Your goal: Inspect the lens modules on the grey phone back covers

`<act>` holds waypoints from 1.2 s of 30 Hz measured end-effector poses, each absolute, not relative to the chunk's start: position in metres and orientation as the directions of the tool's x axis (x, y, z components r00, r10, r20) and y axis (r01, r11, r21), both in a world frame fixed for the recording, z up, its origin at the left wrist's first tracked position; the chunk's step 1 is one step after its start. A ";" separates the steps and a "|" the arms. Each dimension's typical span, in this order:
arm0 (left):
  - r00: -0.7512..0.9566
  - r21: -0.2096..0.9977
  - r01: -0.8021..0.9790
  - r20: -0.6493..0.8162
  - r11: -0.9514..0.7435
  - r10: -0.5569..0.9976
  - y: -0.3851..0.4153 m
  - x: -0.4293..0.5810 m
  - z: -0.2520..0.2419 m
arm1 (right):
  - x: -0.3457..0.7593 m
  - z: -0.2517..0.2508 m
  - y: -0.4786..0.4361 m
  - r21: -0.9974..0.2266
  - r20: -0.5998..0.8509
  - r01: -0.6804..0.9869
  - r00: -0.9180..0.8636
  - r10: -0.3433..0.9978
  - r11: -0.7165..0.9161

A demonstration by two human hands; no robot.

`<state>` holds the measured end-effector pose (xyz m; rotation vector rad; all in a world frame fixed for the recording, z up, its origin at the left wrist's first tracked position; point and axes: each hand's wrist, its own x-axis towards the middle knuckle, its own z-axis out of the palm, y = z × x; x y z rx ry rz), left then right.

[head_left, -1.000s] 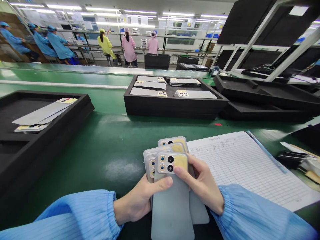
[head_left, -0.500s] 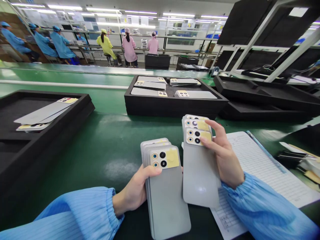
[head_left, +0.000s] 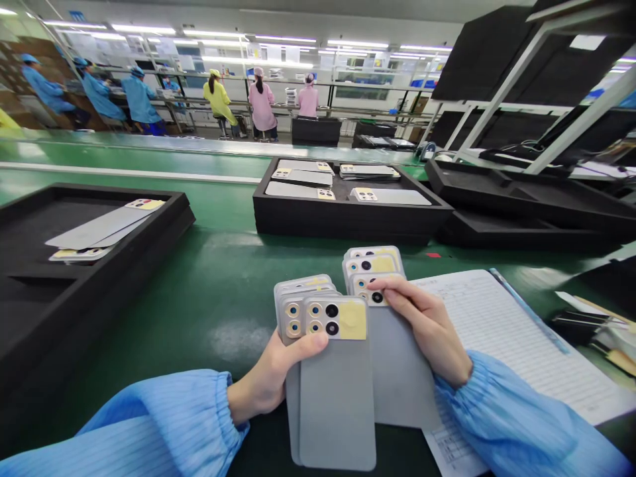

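Several phone covers [head_left: 338, 391] clamped in left hand [head_left: 272, 371], left of paper sheet [head_left: 497, 324]; second cover stack [head_left: 397, 371] overlapping sheet's left edge, pinched by right hand [head_left: 431, 326], underside grip hidden. Probably light, stiff, slippery; hold by long edges.

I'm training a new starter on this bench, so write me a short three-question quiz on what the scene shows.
1. Multiple choice: What is the left hand holding?
A) a black tray
B) grey phone-shaped panels
C) a cup

2. True or false: The right hand is on a second group of panels, with a finger near their camera openings.

3. Fill in the blank: In the picture, the ruled sheet lies to the ____ of the panels in the left hand.

Key: 1. B; 2. True; 3. right
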<state>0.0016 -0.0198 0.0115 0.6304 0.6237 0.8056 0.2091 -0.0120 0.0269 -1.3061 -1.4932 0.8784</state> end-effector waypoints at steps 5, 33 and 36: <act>0.521 0.760 -0.429 -0.234 0.489 0.821 -0.021 0.005 0.008 | 0.193 0.027 -0.027 -0.929 0.234 0.244 -0.194 0.953 0.278; 0.670 0.820 -0.296 -0.186 0.489 0.718 -0.027 0.012 0.006 | 0.177 0.018 -0.036 -0.973 0.027 0.225 -0.129 0.991 0.055; 0.686 0.827 -0.298 -0.162 0.477 0.709 -0.027 0.011 0.004 | 0.176 0.019 -0.036 -0.972 0.025 0.230 -0.114 0.993 0.051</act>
